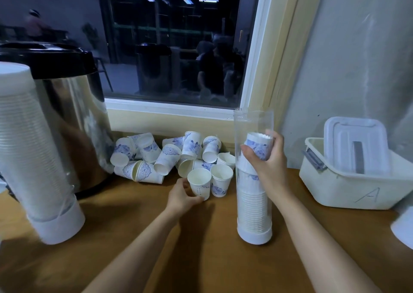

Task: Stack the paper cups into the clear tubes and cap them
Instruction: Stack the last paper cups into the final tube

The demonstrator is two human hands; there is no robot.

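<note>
A clear tube stands upright on the wooden table, open at the top, with a white cap on its bottom end. Nested paper cups fill it to about two thirds. My right hand grips this tube around its upper middle, level with the top of the stack. My left hand holds the base of an upright white cup at the front of a pile of loose blue-patterned cups under the window. At the left stands a second tube, full and capped at both ends.
A steel urn with a black lid stands behind the full tube. A cream plastic bin marked "A", with a lid leaning inside it, sits at the right by the wall. A white rounded object shows at the right edge.
</note>
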